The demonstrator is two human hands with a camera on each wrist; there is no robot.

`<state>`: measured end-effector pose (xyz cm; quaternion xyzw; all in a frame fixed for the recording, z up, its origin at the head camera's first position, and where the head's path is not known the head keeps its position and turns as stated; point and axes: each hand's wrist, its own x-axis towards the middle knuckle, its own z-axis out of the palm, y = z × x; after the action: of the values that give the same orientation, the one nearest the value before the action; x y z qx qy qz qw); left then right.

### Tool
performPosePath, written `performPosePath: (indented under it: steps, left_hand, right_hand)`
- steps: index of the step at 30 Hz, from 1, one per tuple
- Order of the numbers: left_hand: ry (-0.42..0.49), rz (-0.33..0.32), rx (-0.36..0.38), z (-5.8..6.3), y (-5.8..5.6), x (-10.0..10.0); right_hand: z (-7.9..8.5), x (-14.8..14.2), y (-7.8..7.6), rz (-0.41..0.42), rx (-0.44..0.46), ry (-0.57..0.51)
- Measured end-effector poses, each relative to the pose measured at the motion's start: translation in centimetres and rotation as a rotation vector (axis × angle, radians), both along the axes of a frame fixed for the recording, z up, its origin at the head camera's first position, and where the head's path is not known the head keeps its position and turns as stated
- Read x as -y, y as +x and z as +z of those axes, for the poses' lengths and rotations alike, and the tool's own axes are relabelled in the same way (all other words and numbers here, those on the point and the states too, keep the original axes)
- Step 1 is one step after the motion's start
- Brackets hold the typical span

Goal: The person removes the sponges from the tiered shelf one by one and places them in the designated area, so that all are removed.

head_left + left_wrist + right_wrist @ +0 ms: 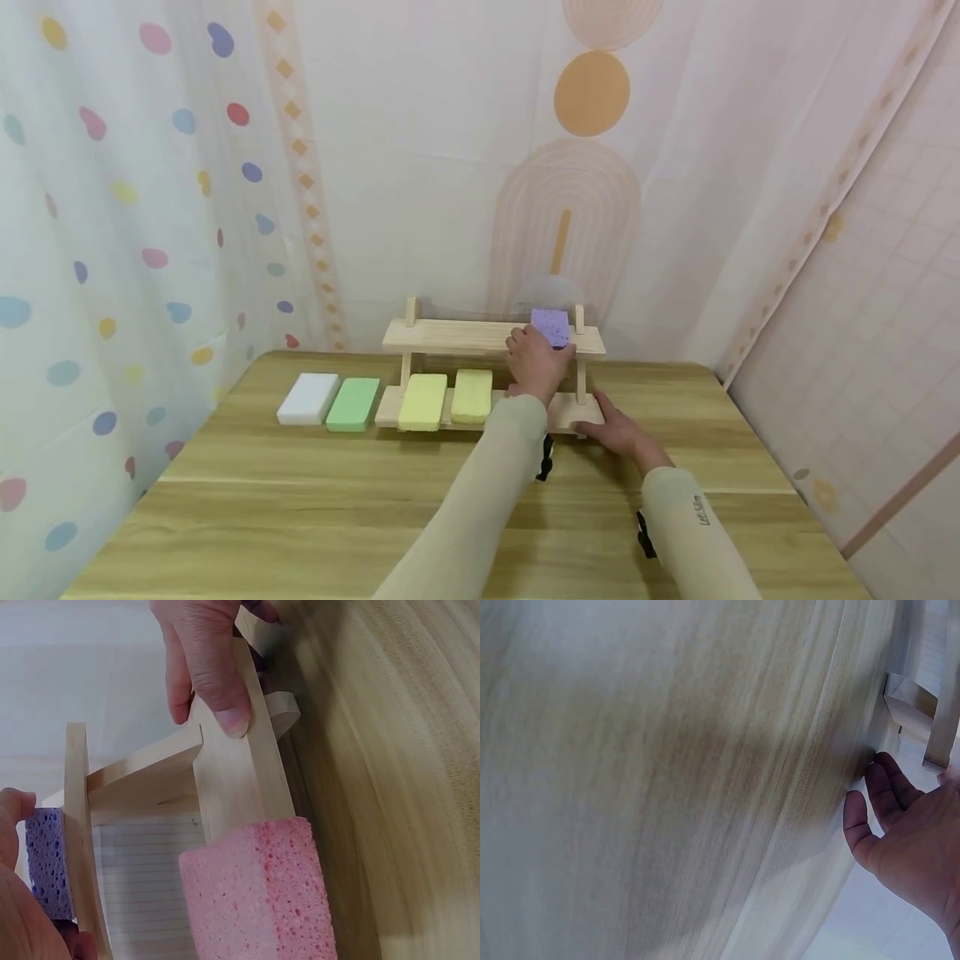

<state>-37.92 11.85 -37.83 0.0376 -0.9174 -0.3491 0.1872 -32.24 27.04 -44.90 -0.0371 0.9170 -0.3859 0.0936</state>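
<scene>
since the purple sponge [551, 327] sits on the top shelf [457, 335], right end, long axis looking front-to-back, i've got the nearer left hand [540, 364] pinching it, right hand [621, 431] gripping the bottom shelf [567, 410], lower and further right.

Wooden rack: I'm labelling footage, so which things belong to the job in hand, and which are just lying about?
Likely in the job:
wooden rack, held by the right hand
purple sponge, in the left hand
pink sponge and two yellow blocks, on the lower shelf

Lying about, perhaps for later:
white block and green block, on the table
</scene>
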Motion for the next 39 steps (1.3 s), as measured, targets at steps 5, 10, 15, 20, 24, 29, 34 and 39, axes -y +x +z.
performPosePath:
  steps: [5,10,15,20,24,29,34,39]
  left_hand:
    - [0.024,-0.003,0.001,0.0,0.0,0.3]
    - [0.056,-0.029,-0.01,0.1,0.0,0.8]
    - [0.056,-0.06,-0.036,0.7,-0.2,1.7]
    - [0.062,-0.088,-0.063,1.3,-0.4,2.8]
    - [0.079,-0.118,-0.094,2.0,-0.4,3.8]
    - [0.104,-0.141,-0.093,3.1,-0.3,5.7]
    - [0.128,-0.17,-0.085,3.8,-0.7,8.1]
    - [0.14,-0.187,-0.087,4.4,-0.8,10.7]
  right_hand:
    - [-0.2,0.2,0.0,-0.005,0.009,-0.002]
    - [-0.1,0.0,-0.1,-0.01,-0.005,-0.008]
    - [0.0,-0.6,-0.7,0.0,-0.011,-0.011]
    - [0.2,-1.4,-0.9,0.022,-0.003,-0.016]
    - [-0.1,-2.3,-1.1,0.04,-0.002,-0.046]
    - [0.2,-2.9,-1.1,0.053,0.008,-0.063]
    - [0.4,-2.8,-1.1,0.048,0.024,-0.041]
    - [0.2,-2.6,-1.0,0.036,0.046,-0.029]
